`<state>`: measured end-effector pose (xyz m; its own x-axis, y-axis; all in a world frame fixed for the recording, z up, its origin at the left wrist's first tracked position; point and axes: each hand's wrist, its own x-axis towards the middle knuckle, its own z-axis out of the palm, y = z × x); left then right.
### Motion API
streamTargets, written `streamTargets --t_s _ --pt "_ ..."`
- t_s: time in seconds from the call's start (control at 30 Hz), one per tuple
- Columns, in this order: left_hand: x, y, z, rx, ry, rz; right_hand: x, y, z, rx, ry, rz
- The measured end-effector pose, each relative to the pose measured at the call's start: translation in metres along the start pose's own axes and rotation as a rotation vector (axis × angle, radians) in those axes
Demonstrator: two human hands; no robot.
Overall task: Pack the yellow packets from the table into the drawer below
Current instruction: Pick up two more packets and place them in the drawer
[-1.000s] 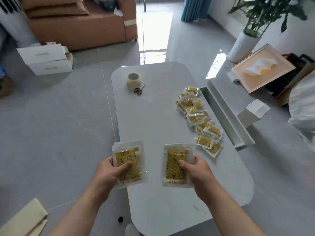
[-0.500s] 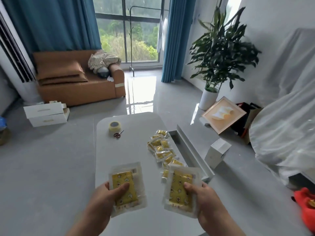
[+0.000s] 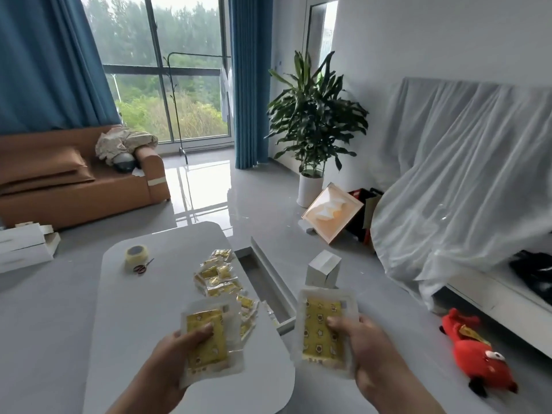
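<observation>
My left hand (image 3: 170,358) grips a stack of yellow packets (image 3: 209,336) in clear wrapping above the near part of the grey table (image 3: 134,309). Another yellow packet stack (image 3: 321,324) sits in the grip of my right hand (image 3: 369,351), held out past the table's right edge, near the front end of the open drawer (image 3: 263,279). Several more loose yellow packets (image 3: 218,276) lie in a pile along the table's right side, beside the drawer.
A roll of tape (image 3: 136,254) and small scissors (image 3: 142,267) lie at the table's far end. A white box (image 3: 323,268) stands on the floor right of the drawer. A red plush toy (image 3: 475,354) lies at right. A sofa (image 3: 74,180) and potted plant (image 3: 312,127) stand beyond.
My head has lifted and turned right, so the room shows. Both hands have carried their packets rightward; the right stack now hangs off the table's edge by the drawer.
</observation>
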<state>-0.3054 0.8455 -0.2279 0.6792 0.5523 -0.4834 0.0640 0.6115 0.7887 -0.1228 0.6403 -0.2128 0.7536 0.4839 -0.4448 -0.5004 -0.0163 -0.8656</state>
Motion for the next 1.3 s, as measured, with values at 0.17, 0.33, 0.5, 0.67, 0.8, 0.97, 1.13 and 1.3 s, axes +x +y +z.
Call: streamTargets --t_s 0.17,0.33,0.5,0.67,0.8,0.97,1.13,1.3 --pt "0.049 -0.001 0.065 0.079 0.033 0.034 0.04 -0.02 -0.045 0.013 0.033 0.018" --pt "0.121 -0.009 0.124 0.084 0.088 0.039 0.12 -0.049 -0.084 -0.023 -0.005 0.069" --pt "0.195 -0.004 0.182 0.073 0.126 -0.007 0.204 -0.096 -0.109 -0.048 -0.003 0.118" --pt "0.249 0.014 0.25 0.092 0.107 -0.004 0.26 -0.15 -0.139 -0.004 0.014 0.09" --pt "0.283 0.021 0.301 0.09 0.116 0.005 0.302 -0.184 -0.168 -0.019 0.0 0.09" --pt "0.328 0.014 0.371 0.067 0.162 0.068 0.369 -0.234 -0.214 -0.035 -0.053 0.078" --pt "0.365 0.009 0.453 0.025 0.209 0.103 0.434 -0.291 -0.262 -0.102 -0.136 0.081" --pt "0.4 0.012 0.51 -0.031 0.239 0.133 0.489 -0.342 -0.289 -0.16 -0.229 0.08"
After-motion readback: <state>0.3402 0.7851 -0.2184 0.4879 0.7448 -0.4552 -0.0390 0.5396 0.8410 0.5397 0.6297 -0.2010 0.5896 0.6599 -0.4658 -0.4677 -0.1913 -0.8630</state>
